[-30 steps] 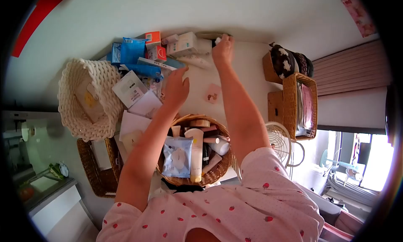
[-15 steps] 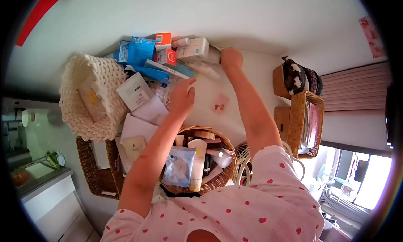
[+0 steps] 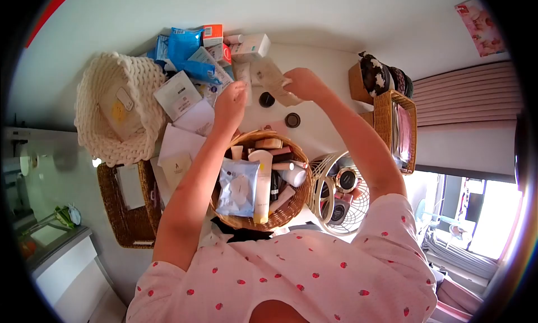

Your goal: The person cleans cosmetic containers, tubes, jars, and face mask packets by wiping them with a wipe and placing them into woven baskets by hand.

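My right hand [image 3: 305, 84] grips the edge of a flat beige packet [image 3: 273, 81], tilted above the white tabletop. My left hand [image 3: 231, 103] is closed around the lower part of a white tube [image 3: 242, 73]; its fingertips partly hide the tube. Two small dark round pieces lie on the table below the packet: a black one [image 3: 267, 99] and a grey-rimmed one [image 3: 292, 120]. Left of my left hand is a pile with a white box [image 3: 178, 96], blue packets [image 3: 184, 45] and an orange-and-white box [image 3: 213, 35].
A round wicker basket [image 3: 302, 155] of tubes and cosmetics stands close to my body. Right of it is a cream lattice basket [image 3: 319, 169] with compacts. A chunky knitted basket [image 3: 87, 110] and a brown woven basket [image 3: 112, 222] are on the left; another wicker basket [image 3: 384, 118] stands far right.
My right hand has lifted the beige packet from beside the white box. The white tube has shifted left to my left hand, which has closed. Two dark round pieces now show on the table.
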Available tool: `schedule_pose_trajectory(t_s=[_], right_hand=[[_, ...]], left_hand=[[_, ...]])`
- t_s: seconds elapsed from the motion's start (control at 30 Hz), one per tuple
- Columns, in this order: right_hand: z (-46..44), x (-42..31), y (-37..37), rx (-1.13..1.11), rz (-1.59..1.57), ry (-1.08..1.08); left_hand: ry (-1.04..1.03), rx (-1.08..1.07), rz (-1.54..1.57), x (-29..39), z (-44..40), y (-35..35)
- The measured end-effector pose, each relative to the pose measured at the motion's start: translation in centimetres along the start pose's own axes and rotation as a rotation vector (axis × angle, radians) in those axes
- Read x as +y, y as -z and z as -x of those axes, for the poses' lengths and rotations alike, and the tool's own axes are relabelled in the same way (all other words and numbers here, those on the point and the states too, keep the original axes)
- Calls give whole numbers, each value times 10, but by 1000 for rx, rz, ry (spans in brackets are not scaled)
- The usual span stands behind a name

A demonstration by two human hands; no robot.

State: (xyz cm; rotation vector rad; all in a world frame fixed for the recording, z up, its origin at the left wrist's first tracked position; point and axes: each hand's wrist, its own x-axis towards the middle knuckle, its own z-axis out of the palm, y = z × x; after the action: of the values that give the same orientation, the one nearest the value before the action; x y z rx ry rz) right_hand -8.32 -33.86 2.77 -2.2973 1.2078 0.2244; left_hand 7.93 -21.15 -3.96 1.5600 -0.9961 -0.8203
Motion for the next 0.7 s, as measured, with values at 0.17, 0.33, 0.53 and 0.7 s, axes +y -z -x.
schedule_pose_trajectory(t_s=[0.17, 0.33, 0.53, 0.7], right_hand=[[51, -46, 15, -174, -794, -106], [96, -95, 2, -84, -860, -51], [142, -156, -17, 582, -354, 349], [127, -196, -44, 810, 220, 604]], left_hand=[[273, -205, 665, 36, 23, 15], [302, -207, 1068, 60, 62, 40], [268, -144, 1005, 72, 107, 76], [108, -184, 784, 81, 155, 89]])
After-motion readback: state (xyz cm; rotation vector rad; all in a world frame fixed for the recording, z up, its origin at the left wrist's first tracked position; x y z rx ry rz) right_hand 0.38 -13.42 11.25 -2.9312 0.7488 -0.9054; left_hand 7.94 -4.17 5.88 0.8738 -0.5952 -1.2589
